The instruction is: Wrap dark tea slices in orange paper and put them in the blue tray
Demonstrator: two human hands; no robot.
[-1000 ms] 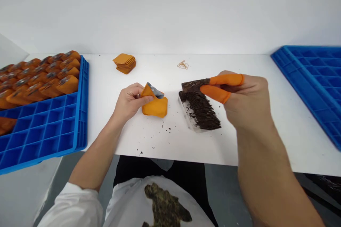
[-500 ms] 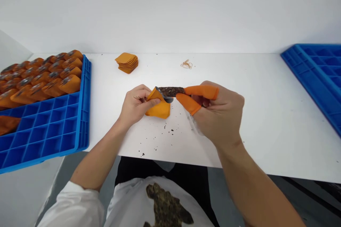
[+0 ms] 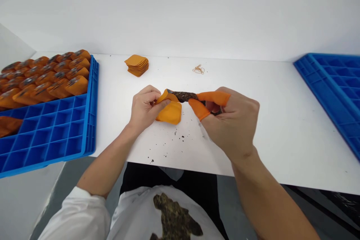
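Note:
My left hand (image 3: 146,108) pinches an orange packet (image 3: 171,113) at its left side, above the white table. A dark, rough, flaky piece (image 3: 184,96) lies level, its left end at the packet's upper edge. Two fingers of my right hand (image 3: 234,120) wear orange finger covers, and their tips are closed on the right end of the dark piece. Dark crumbs (image 3: 182,137) are scattered on the table below the packet.
A blue divided tray (image 3: 91,120) at the left holds rows of filled orange packets (image 3: 77,85). Behind my hands are a stack of orange packets (image 3: 137,65) and tan rubber bands (image 3: 199,69). Another blue tray (image 3: 323,93) stands at the right.
The view has shifted slightly. The orange packet's flap stands further up around the left end of the dark piece; both hands keep their hold.

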